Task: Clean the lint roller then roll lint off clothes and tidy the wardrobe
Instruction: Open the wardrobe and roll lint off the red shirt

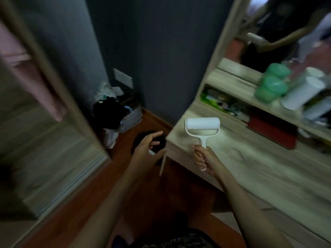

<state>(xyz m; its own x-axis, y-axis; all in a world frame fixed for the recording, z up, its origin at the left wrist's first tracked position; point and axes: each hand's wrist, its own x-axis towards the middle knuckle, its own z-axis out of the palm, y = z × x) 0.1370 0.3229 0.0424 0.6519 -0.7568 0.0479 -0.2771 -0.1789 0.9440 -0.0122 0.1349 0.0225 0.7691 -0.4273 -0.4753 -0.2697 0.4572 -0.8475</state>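
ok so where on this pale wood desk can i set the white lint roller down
The bare stretch of the pale wood desktop in front of the flat red pad is free, right beside the white lint roller in your right hand. The shelf above, with the green tubs and white rolls, is crowded.

Your right hand (203,159) covers most of the handle of the white plastic lint roller (202,125). The small white scrap (151,152) at your left hand (145,152) is too blurred to name, and you cannot tell whether the fingers pinch it. That hand hides part of a dark round object (139,137) on the floor. The pink hanging cloth (26,68) is cut by the left edge. The white cylinder (302,93) on the shelf is smeared by blur.
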